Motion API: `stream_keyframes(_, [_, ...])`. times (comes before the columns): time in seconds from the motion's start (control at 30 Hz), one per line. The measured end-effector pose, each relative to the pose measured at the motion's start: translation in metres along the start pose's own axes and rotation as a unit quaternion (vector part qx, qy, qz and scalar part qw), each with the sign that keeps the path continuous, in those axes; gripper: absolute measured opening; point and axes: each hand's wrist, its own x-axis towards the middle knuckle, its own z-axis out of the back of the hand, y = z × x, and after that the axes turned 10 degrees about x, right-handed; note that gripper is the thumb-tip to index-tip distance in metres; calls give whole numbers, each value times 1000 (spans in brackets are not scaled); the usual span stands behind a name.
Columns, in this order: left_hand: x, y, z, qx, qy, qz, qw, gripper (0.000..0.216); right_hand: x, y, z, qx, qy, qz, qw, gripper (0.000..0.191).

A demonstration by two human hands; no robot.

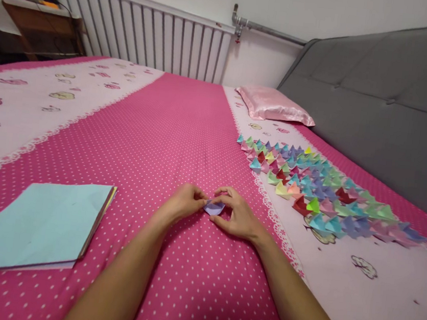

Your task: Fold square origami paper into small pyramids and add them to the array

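Both hands meet over the pink dotted bedsheet (pixel 169 139) in front of me. My left hand (pixel 184 202) pinches the left end of a small lilac folded paper piece (pixel 213 208). My right hand (pixel 235 214) curls round its right side, thumb underneath and fingers on top. The paper rests just above the sheet between the two hands. To the right lies a long patch of several folded paper pieces (pixel 321 193) in many colours, arranged in rows.
A stack of square paper sheets (pixel 36 224), pale blue on top, lies at the near left. A pink satin pillow (pixel 271 105) sits by the grey padded headboard (pixel 381 107). A white radiator (pixel 150 34) lines the far wall.
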Motion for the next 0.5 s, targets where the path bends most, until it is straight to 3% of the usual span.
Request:
stream_keyframes(0.13, [1,-7,-8,126,-73,-15,989,24,0,-2,-4,-20,3,6,1000,28])
stream_keyframes(0.27, [-2,-15,-17,206,-135,32,969,26,-1,-4,-5,-39,10,19,999,27])
stream_keyframes(0.5, [1,-13,-19,233,-129,92,960,19,-2,-6,-7,-57,18,7,998,28])
